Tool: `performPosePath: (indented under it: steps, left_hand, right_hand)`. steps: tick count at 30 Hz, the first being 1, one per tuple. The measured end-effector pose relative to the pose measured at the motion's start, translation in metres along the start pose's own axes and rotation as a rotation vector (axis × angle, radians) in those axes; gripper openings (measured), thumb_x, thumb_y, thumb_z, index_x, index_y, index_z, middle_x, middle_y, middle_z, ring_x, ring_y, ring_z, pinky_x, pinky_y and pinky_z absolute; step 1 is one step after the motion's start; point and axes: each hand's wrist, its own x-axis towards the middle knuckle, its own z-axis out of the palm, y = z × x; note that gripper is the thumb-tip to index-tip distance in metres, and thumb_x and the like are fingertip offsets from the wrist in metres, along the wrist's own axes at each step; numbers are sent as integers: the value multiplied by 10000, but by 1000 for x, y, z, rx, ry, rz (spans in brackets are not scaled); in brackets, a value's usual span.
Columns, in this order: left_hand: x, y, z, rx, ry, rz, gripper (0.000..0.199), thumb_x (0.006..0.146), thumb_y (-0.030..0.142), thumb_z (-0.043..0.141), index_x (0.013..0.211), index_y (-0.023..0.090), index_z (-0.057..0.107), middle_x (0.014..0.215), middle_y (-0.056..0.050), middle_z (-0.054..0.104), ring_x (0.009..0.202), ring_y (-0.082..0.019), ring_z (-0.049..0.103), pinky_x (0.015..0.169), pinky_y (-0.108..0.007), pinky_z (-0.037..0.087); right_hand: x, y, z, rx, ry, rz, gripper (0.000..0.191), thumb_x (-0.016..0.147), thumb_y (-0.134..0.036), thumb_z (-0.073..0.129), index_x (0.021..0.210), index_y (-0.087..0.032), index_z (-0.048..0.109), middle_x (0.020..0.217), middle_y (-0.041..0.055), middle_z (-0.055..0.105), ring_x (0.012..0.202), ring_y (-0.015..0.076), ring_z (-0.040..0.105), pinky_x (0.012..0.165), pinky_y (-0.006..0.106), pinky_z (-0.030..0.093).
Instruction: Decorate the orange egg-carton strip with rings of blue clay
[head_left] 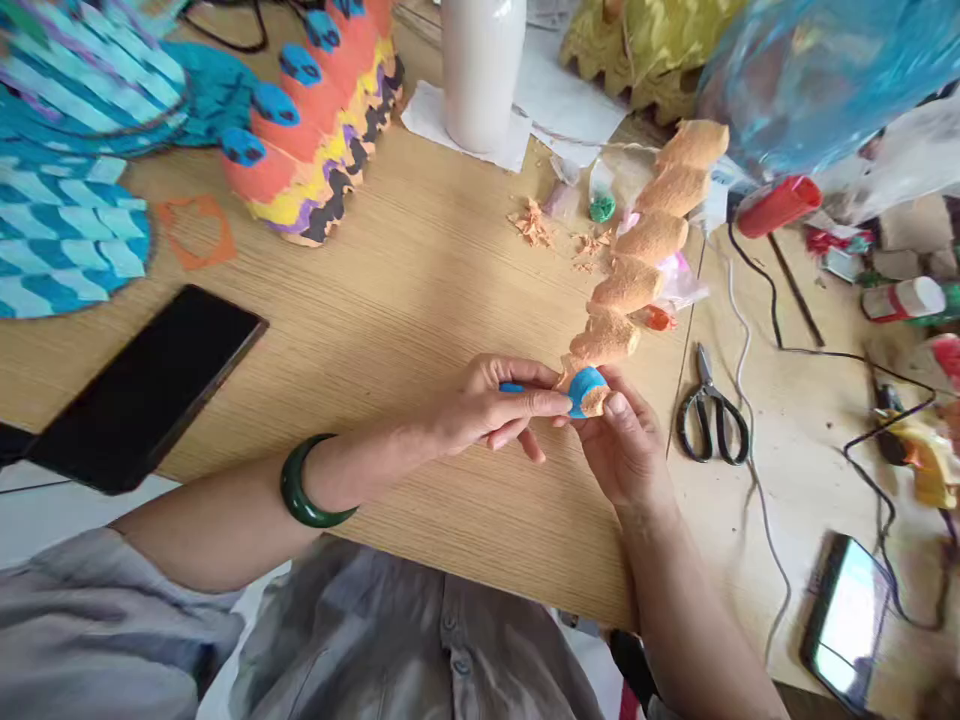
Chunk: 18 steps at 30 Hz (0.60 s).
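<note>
An orange bumpy strip (649, 237), which looks like a row of egg-carton cups covered in paper, runs from my hands towards the back right. On its near end sits a blue piece (586, 387), paper-like and curved over the last cup. My left hand (502, 405) pinches the left side of this blue piece between thumb and fingers. A second small blue bit (511, 387) shows between the left fingers. My right hand (628, 440) grips the strip's near end from the right, its thumb beside the blue piece.
Black-handled scissors (712, 410) and a white cable (744, 340) lie right of my hands. A dark phone (150, 385) is at left, another phone (847, 620) at lower right. Behind stand a white bottle (484, 75) and a painted egg-carton piece (315, 130). Orange scraps (531, 224) lie nearby.
</note>
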Motion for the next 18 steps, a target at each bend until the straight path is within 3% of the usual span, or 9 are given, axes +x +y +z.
performPosePath:
  steps: [5,8,13,18]
  left_hand:
    - [0,0,-1,58,-22,-17,252,790,297,857,975,150,770,537,122,583,349,14,359,590,-245,661]
    - [0,-1,-1,91,35,25,214,788,315,862,881,148,767,510,121,557,349,12,364,566,-210,634]
    - [-1,0,-1,52,33,14,210,795,317,846,858,136,760,743,45,744,356,25,403,553,-218,630]
    - [-1,3,-3,-7,-32,-12,175,823,291,816,892,139,766,743,44,750,339,29,373,555,-237,640]
  right_hand:
    - [-1,-4,-1,-39,60,-2,302,822,-453,866,1087,-330,790,1005,-9,807,843,162,757,763,305,676]
    - [-1,-2,-2,-53,40,-8,312,830,-432,867,1116,-349,773,1001,-19,802,867,154,759,772,294,670]
    - [-2,-1,-3,-68,3,-12,345,842,-446,851,1156,-339,757,1007,-13,793,783,151,734,706,314,674]
    - [-1,-3,-3,-121,2,-20,427,830,-473,853,1208,-315,736,1006,13,789,798,170,723,712,338,674]
